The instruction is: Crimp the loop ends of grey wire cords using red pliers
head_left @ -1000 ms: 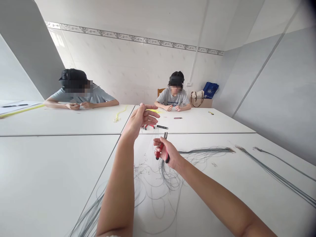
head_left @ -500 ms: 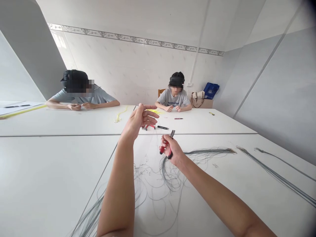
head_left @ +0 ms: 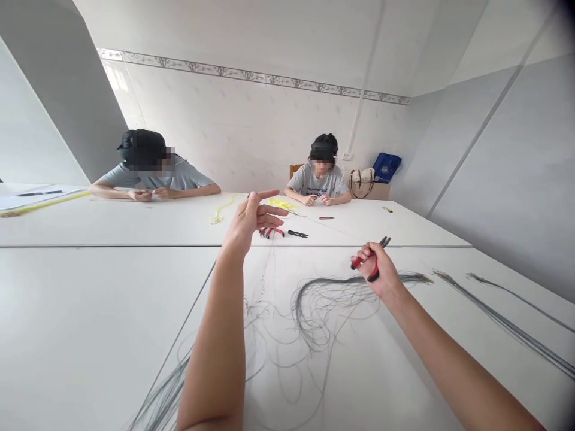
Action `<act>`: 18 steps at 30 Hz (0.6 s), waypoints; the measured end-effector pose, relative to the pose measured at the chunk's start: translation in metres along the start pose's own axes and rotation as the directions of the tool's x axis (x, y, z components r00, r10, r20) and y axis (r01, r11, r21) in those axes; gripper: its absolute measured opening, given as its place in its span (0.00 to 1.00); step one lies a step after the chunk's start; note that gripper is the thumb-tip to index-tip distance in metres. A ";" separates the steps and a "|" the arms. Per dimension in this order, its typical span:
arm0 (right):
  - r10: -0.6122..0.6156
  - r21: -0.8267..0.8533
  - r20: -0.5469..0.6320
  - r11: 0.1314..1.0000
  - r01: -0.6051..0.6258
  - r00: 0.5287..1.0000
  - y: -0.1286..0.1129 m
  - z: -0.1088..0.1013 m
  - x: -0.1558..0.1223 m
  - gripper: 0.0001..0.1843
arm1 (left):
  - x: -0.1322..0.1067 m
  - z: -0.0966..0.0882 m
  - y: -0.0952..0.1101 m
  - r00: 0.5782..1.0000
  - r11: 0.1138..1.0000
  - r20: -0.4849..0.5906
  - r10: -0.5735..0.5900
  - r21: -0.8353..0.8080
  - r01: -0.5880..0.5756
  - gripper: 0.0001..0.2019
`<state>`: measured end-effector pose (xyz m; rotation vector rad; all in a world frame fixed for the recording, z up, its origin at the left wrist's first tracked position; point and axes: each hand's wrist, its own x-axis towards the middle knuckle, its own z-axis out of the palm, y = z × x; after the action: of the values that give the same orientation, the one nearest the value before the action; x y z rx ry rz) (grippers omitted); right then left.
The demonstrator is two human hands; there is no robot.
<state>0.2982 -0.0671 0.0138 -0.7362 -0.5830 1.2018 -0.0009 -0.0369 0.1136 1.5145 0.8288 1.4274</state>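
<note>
My left hand (head_left: 248, 224) is raised over the table with its index finger stretched and the other fingers partly bent. A thin line (head_left: 331, 227) runs from its fingers toward my right hand, and a strand also hangs below it. My right hand (head_left: 380, 269) is closed round red-and-black-handled pliers (head_left: 372, 261), their jaws pointing up and away. Whether the jaws grip the line is too small to tell. Under my right hand lies a curved bundle of grey lines (head_left: 309, 284). Loose tangled strands (head_left: 269, 359) spread below my left hand, with small dark bits among them.
More grey bundles lie at right (head_left: 503, 317) and beside my left forearm (head_left: 164, 389). Beyond my left hand are red-handled pliers (head_left: 275, 231), black snips (head_left: 298, 234) and yellow strands (head_left: 281, 203). Two people (head_left: 155, 173) (head_left: 321, 179) sit across the table.
My right hand has moved right with the pliers, away from my left hand, and the line now stretches between them. My left hand stays nearly in place.
</note>
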 end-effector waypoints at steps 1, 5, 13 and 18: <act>-0.014 -0.007 0.001 1.000 0.014 1.000 -0.004 -0.004 0.001 0.17 | 0.001 -0.001 -0.002 1.000 1.000 -0.004 0.007 0.018 -0.007 0.28; -0.031 -0.117 0.082 0.992 0.041 0.996 -0.011 -0.018 0.003 0.21 | 0.004 -0.001 -0.009 0.999 0.997 0.012 0.043 0.066 -0.044 0.28; 0.000 -0.686 0.391 0.667 0.292 0.920 0.009 0.016 -0.009 0.20 | 0.000 0.015 -0.006 0.989 1.000 0.142 0.027 0.005 -0.028 0.25; -0.075 -0.575 0.501 0.716 0.396 0.862 0.024 0.077 -0.017 0.20 | -0.001 0.020 -0.002 0.985 1.000 0.173 0.006 0.011 -0.008 0.24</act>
<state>0.2212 -0.0638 0.0441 -0.9414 -1.5135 0.8942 0.0184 -0.0401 0.1118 1.6258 0.7275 1.2765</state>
